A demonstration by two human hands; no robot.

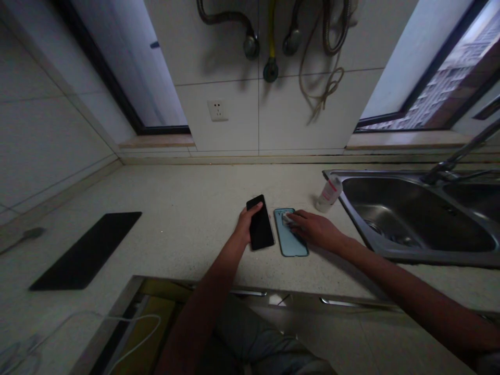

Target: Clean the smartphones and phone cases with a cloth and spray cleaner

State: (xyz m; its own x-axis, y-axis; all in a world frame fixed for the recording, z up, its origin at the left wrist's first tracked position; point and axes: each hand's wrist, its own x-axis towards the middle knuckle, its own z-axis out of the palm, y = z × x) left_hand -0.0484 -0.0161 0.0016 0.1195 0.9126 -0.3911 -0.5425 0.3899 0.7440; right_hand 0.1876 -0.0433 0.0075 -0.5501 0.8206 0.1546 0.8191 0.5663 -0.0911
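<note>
We grip phone (261, 232) in left hand (246, 220), white wad (287, 219) in right hand (313, 227) at blue case (291, 243), just right of phone, near-parallel.

On the countertop (187, 208), a phone (261, 232) is at the centre of the frame, with a phone case (292, 244) just to its right. The left hand (246, 223) is at the phone's left edge, thumb over its face; the right hand (314, 227) reaches over the case's upper part from the right. Above and right of that hand, a cup (329, 195) is beside the sink (414, 221), which fills the right side. A mat (88, 252) lies at lower left. Behind the countertop, a wall socket (217, 111) sits upper centre-left.
</note>
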